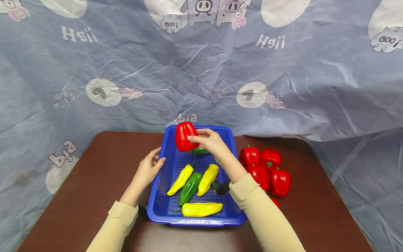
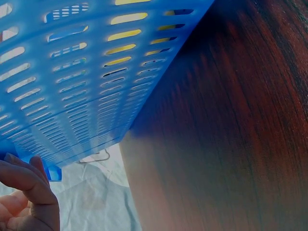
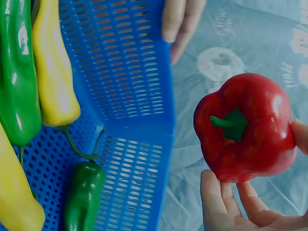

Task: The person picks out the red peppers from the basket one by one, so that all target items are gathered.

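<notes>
A red bell pepper is held by my right hand above the far end of the blue basket. In the right wrist view the red bell pepper shows its green stem, with thumb and fingers pinching its sides. At the basket's left side my left hand grips the rim. Inside lie several long peppers: a yellow one at left, a green one in the middle, another yellow at right, a yellow one near the front. A green pepper is partly hidden under my right hand.
To the right of the basket, several red bell peppers sit together on the brown table; my right sleeve partly covers one. Behind the table hangs a grey-blue printed cloth.
</notes>
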Tool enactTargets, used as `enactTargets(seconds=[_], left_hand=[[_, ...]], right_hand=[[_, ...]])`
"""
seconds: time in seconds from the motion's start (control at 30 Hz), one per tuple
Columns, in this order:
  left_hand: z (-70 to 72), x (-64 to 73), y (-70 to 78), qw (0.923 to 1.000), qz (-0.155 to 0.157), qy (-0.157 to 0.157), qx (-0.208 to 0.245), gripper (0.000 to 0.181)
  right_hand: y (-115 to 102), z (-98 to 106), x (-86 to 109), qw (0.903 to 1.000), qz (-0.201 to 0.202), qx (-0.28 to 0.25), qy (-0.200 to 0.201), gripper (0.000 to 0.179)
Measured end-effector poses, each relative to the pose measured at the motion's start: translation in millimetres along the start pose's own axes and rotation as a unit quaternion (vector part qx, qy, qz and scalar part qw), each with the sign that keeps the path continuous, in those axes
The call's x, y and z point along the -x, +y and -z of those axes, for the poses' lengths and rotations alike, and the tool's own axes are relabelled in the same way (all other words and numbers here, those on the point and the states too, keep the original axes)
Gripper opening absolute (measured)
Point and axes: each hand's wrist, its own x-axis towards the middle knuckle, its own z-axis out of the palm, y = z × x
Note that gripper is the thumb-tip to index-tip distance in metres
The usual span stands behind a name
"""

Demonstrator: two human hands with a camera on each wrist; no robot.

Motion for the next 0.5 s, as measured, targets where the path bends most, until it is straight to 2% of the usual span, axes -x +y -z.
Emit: enactTargets(seconds=[0.17,0.33,0.5], left_hand=[[1.8,0.0,-0.8,1.0000,0.005,-0.005,-0.002,0.054],[1.7,-0.9,-1.1,0.9999,0.011,-0.011,-0.001,0.054],[0.9,-1.0,-0.5,0.9999,0.009,-0.014,-0.003,0.054]], right_hand=[[-1.2,21.9,17.8,0.9991,0.009,-0.041,-0.009,0.061],[2.2,53.5,40.2,0.9965,0.030,-0.077,-0.011,0.060],[10.8,88.1,64.1,0.9962,0.034,-0.078,0.016,0.060]])
